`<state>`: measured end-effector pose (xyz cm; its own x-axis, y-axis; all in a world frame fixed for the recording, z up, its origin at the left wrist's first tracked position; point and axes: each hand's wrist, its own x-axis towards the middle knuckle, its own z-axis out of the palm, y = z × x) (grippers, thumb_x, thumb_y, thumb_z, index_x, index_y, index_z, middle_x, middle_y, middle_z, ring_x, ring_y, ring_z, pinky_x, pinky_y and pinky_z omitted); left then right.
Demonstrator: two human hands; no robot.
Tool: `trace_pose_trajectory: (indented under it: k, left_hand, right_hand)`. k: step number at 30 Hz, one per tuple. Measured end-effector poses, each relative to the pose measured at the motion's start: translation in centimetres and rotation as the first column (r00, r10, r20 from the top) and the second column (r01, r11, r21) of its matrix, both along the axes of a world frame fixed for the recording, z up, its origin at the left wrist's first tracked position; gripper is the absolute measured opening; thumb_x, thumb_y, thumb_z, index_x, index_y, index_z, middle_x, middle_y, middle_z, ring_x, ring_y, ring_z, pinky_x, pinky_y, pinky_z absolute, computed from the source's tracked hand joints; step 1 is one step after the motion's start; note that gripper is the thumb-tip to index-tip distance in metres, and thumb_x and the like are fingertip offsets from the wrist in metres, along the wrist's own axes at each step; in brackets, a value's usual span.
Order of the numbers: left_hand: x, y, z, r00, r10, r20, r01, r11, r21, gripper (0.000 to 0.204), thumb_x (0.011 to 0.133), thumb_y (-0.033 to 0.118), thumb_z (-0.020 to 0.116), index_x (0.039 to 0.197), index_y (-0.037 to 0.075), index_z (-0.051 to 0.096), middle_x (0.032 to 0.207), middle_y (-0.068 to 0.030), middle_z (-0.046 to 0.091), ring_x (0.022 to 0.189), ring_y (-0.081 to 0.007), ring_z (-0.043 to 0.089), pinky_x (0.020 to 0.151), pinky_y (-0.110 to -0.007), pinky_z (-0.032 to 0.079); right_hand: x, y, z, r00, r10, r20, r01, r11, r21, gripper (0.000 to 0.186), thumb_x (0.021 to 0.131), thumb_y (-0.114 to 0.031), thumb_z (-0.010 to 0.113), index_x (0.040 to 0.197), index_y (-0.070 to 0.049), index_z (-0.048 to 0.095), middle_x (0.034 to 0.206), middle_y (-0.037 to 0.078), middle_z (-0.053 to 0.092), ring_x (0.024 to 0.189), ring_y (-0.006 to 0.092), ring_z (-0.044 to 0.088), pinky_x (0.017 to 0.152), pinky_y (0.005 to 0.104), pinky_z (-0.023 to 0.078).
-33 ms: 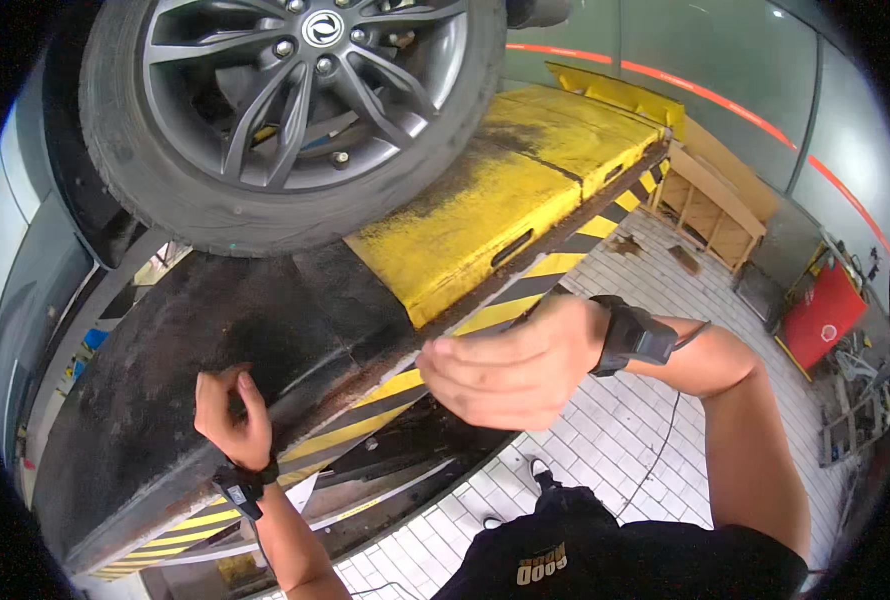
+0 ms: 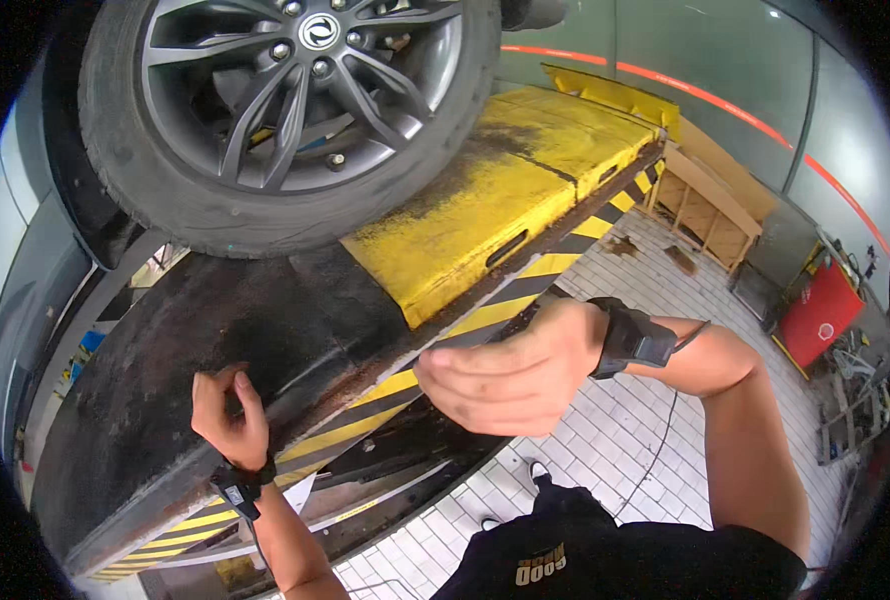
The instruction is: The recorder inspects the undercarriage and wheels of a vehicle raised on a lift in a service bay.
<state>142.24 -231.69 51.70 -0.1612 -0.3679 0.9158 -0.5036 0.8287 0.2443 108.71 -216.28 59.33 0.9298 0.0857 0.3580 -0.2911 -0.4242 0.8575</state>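
Note:
My left hand (image 2: pixel 233 418) is over the black sloping surface of the lift platform (image 2: pixel 175 340). Its fingers curl toward the thumb so the tips nearly meet, and nothing shows in the ring they form. To the right, beside the platform's striped edge, my right hand (image 2: pixel 510 380) hangs in the air with loosely bent, long fingers. I see no object in it, though its palm is turned away. Beyond both hands stands a car wheel (image 2: pixel 395 160) with a grey spoked rim, resting on the platform. Neither hand touches the tyre.
A yellow plate (image 2: pixel 485 220) covers the platform's right part, above a black-and-yellow striped edge (image 2: pixel 495 315). White floor tiles (image 2: pixel 615 440) lie below. At the right are a wooden frame (image 2: pixel 705 205), a red panel (image 2: pixel 825 310) and metal parts (image 2: pixel 855 410). A thin cable (image 2: pixel 660 450) crosses the floor.
The view has shifted very slightly, and my right hand sits a touch lower and further left. Otherwise the hands and wheel look the same.

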Motion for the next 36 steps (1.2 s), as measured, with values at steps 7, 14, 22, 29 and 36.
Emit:
trace_pose_trajectory:
  k: [7,14,22,29,36]
  left_hand:
    - [-1.7,2.3,1.7,1.000,0.003,0.009,-0.002,0.993,-0.120,0.008,0.092,-0.001,0.063,0.093,-0.002,0.071,0.080,-0.0126,0.065,0.067,-0.0244,0.058,0.063,-0.033,0.044]
    - [-1.5,4.5,3.1,0.999,0.044,-0.001,-0.043,0.993,-0.114,0.009,0.091,0.000,0.063,0.094,-0.001,0.071,0.084,-0.0144,0.067,0.073,-0.0295,0.062,0.067,-0.036,0.048]
    - [-1.8,7.0,2.7,0.993,0.093,0.075,-0.083,0.989,-0.126,0.008,0.084,-0.001,0.066,0.090,0.000,0.071,0.074,-0.0120,0.060,0.067,-0.0285,0.057,0.062,-0.037,0.043]
    - [-1.7,8.0,3.8,0.984,0.169,0.063,-0.159,0.976,-0.149,0.009,0.084,-0.003,0.065,0.090,0.000,0.071,0.075,-0.0123,0.062,0.067,-0.0285,0.057,0.062,-0.037,0.043]
    - [-1.8,8.8,4.5,0.977,0.207,0.055,-0.193,0.962,-0.196,0.010,0.083,-0.003,0.065,0.090,0.001,0.071,0.076,-0.0108,0.064,0.066,-0.0274,0.056,0.062,-0.038,0.043]
  right_hand:
    - [-1.1,2.9,0.2,0.997,0.040,-0.066,-0.041,0.999,-0.004,0.024,0.092,-0.005,0.051,0.091,0.001,0.075,0.102,0.012,0.076,0.102,0.0247,0.073,0.108,0.0357,0.056]
    - [-2.2,4.2,2.4,0.995,0.068,-0.073,-0.066,0.997,0.035,0.019,0.090,-0.006,0.055,0.086,0.000,0.072,0.096,0.013,0.075,0.089,0.0222,0.071,0.090,0.0334,0.057]
    - [-6.9,5.2,-2.6,0.988,-0.029,0.154,0.003,0.986,0.166,0.009,0.088,-0.013,0.066,0.088,-0.004,0.067,0.093,0.008,0.068,0.079,0.0178,0.063,0.074,0.0279,0.050]
    - [-9.9,5.1,-3.6,0.959,-0.046,0.279,-0.005,0.984,0.179,0.013,0.087,-0.018,0.070,0.088,-0.006,0.065,0.092,0.004,0.065,0.077,0.0150,0.059,0.067,0.0265,0.048]
    - [-11.5,4.1,-3.1,0.944,-0.047,0.327,-0.003,0.988,0.152,0.012,0.088,-0.020,0.071,0.088,-0.010,0.065,0.092,0.002,0.066,0.077,0.0151,0.059,0.067,0.0262,0.047]
